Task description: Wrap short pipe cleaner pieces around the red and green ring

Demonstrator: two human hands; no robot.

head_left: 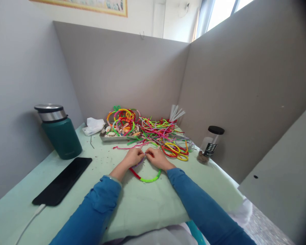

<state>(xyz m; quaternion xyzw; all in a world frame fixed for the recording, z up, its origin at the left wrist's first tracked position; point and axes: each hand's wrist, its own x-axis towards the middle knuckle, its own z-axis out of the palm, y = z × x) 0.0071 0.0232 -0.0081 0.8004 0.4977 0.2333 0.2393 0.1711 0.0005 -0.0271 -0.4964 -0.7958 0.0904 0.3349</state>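
Note:
A hoop (150, 180) wrapped in red and bright green fuzzy pipe cleaner lies on the pale green table cover, its near arc curving below my hands. My left hand (134, 158) is closed in a pinch on a thin purple pipe cleaner (140, 163) at the hoop's far side. Fingertip to fingertip with it, my right hand (156, 158) pinches at the same purple strand. The fingers hide much of the strand and the hoop's far part.
Behind my hands, a metal tray (117, 139) holds coloured hoops and small pieces, beside a heap of pipe cleaners (159, 129). Red and yellow loops (174, 149) lie at its front. A green bottle (61, 136) and black phone (63, 180) are left; a black-lidded jar (210, 144) stands right.

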